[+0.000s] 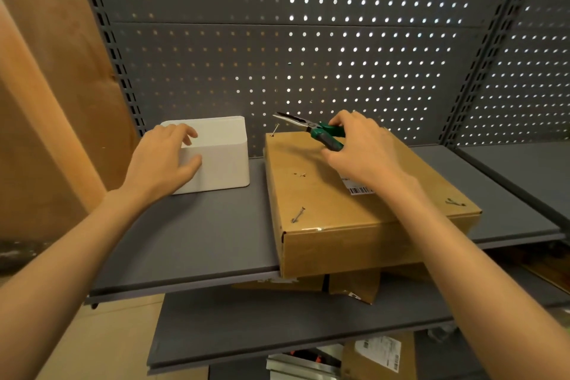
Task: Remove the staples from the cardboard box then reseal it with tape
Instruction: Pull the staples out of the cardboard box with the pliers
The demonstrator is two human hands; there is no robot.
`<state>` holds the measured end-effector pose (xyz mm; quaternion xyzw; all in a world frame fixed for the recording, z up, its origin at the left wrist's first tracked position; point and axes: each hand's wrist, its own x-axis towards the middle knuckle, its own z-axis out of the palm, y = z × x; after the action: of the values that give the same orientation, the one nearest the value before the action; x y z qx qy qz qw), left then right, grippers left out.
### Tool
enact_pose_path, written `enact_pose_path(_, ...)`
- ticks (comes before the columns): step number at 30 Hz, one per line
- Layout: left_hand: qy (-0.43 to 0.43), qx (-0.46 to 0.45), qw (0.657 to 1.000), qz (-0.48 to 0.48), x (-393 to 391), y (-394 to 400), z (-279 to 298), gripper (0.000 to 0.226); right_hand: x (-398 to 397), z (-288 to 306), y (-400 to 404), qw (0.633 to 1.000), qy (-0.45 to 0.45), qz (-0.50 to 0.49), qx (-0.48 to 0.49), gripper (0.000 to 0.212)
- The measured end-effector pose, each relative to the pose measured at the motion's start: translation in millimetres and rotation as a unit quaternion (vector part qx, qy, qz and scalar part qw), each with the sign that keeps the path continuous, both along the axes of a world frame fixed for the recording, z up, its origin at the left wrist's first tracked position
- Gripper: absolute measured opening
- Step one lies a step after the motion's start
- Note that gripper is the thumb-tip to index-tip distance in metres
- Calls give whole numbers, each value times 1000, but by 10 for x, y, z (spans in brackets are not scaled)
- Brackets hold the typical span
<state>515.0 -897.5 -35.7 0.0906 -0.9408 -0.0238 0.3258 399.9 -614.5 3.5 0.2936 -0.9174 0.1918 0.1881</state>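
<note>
No text can be read. A white label [359, 187] with a barcode sits on top of the cardboard box [354, 203] near its right edge, partly under the wrist; its print is too small to make out.

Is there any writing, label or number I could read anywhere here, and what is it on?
No text is legible.
Barcode label on the cardboard box: partly hidden by the right hand, print too small.
Label on a lower box: too blurred.
Pliers and white bin: no visible markings.
</note>
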Motion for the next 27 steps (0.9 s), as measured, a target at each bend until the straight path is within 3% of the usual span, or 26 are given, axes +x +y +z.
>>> enact_pose_path(5,66,59,995,-48,-165,423,81,18,-74,23,51,1000,-11,5,-11,38)
enact_pose_path(9,102,195,967,-124,-329,802,59,15,-122,24,86,1000,-27,1,11,43)
enact_pose_path(11,97,324,931,-139,-434,945,31,23,-138,34,104,999,-34,1,19,43)
enact_pose_path(14,25,477,866,-150,-627,1075,-71,61,-151,60,126,998,-60,7,20,44)
enact_pose_path(20,10,646,748,-151,-809,1165,-191,103,-206,71,101,994,-87,-4,73,43)
enact_pose_path(23,8,695,703,-151,-827,1194,-224,100,-259,72,39,991,-108,-1,83,42)
enact_pose_path(27,18,702,691,-171,-884,1161,-223,65,-329,65,-39,986,-148,7,80,46)
